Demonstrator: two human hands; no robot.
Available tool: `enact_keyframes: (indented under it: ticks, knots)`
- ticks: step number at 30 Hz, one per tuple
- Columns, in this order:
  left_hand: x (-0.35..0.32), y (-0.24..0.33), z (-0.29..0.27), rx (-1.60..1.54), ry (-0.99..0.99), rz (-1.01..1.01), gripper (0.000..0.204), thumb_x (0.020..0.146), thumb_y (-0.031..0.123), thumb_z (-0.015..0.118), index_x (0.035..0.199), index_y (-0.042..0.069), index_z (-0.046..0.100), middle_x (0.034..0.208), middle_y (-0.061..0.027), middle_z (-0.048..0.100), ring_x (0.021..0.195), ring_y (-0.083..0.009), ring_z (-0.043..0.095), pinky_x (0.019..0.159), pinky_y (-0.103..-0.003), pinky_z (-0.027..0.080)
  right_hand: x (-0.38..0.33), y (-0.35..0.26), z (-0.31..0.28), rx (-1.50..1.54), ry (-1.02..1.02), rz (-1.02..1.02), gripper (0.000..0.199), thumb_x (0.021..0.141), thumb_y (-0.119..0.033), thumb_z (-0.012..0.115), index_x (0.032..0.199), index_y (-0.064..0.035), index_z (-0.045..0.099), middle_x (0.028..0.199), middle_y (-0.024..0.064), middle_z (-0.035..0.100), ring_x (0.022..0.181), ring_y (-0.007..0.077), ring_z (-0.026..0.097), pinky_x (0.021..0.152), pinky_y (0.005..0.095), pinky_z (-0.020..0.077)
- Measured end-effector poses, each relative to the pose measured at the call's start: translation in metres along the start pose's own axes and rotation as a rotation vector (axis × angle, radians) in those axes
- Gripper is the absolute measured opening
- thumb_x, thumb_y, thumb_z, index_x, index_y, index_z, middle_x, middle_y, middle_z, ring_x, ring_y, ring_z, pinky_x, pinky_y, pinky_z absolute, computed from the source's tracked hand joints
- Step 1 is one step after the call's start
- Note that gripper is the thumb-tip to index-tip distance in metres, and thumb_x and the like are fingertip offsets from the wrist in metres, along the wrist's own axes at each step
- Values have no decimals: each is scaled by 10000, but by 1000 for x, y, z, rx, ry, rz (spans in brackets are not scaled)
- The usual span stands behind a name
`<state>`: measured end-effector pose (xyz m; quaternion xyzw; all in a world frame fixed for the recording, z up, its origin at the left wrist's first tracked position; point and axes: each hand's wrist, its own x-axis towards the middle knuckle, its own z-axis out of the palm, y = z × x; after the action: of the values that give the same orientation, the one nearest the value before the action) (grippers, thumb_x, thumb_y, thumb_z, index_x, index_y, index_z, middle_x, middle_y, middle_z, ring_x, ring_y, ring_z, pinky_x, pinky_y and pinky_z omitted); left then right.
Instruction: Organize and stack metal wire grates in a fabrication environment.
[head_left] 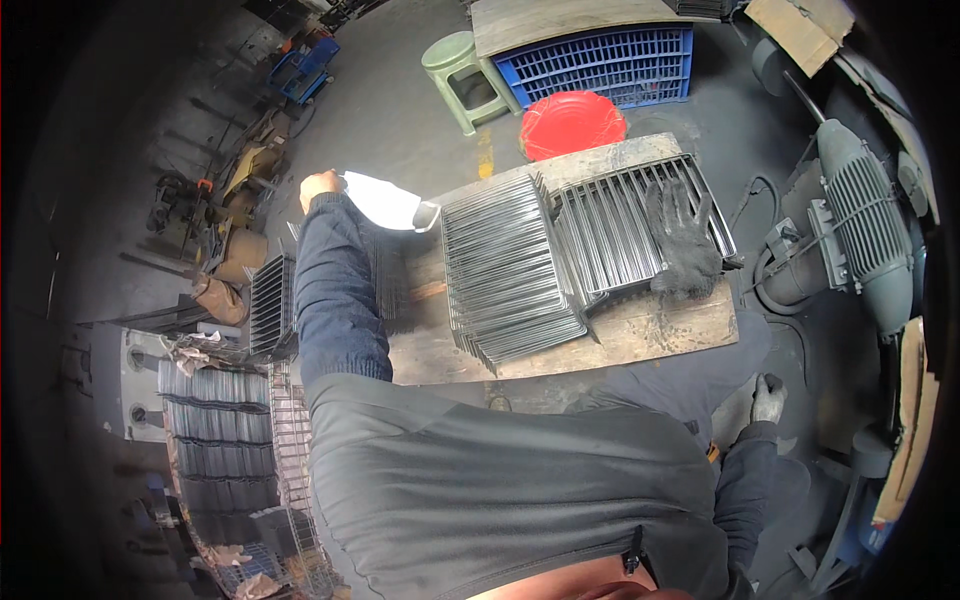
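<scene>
My left hand [320, 186] is bare and stretched out past the left end of the wooden workbench [660, 330]. It grips one end of a white, flat, cloth-like piece [385, 200] that reaches toward a leaning stack of wire grilles [505, 265]. A second stack of grilles [615, 225] lies to the right of it, with a dark work glove [682, 238] resting on top. My right hand [768, 398] wears a grey glove and hangs low beside my right leg, away from the bench. Its fingers are curled, and I cannot see whether it holds anything.
Beyond the bench are a red plastic basin [572, 122], a blue crate [612, 62] and a green stool [462, 78]. A grey motor-driven machine [858, 215] stands at the right. More grilles [270, 300] and stacked metal parts [215, 420] fill the floor at the left.
</scene>
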<state>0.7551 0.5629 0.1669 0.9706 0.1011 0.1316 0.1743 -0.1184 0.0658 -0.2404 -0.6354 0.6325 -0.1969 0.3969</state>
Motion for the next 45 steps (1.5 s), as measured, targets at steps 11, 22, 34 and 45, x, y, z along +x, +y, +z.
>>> enact_keyframes:
  ticks: [11, 22, 34, 45]
  knots:
    - [47, -70, 31, 363, -140, 206, 494, 976, 371, 563, 1238, 7, 771, 1377, -224, 705, 1328, -383, 656, 1103, -451, 509, 13, 0, 15, 21, -91, 5, 407, 1007, -254, 753, 1274, 45, 685, 1221, 186, 742, 1138, 285, 692, 1028, 401, 518]
    - [-19, -46, 7, 121, 1, 19, 388, 928, 424, 791, 1255, 216, 801, 1303, -56, 782, 1241, -292, 722, 1063, -505, 513, 17, 8, 15, -54, -112, 2, 495, 991, -345, 752, 1315, 25, 695, 1270, 225, 740, 1219, 349, 683, 1076, 432, 502]
    - [-117, -2, -36, -134, 153, 505, 348, 909, 379, 783, 1186, 168, 775, 1105, -63, 816, 1112, -287, 755, 985, -474, 543, 19, 26, 17, -33, -18, -179, 424, 994, -290, 746, 1296, 1, 683, 1011, 117, 729, 770, 177, 600, 727, 365, 515]
    - [-172, -62, 70, 976, -64, 1074, 420, 1050, 222, 513, 1461, 206, 600, 1596, -138, 529, 1530, -367, 452, 1260, -710, 202, 4, -16, 12, -88, -172, -86, 435, 987, -295, 747, 1302, 1, 692, 1226, 203, 748, 1125, 295, 671, 998, 409, 507]
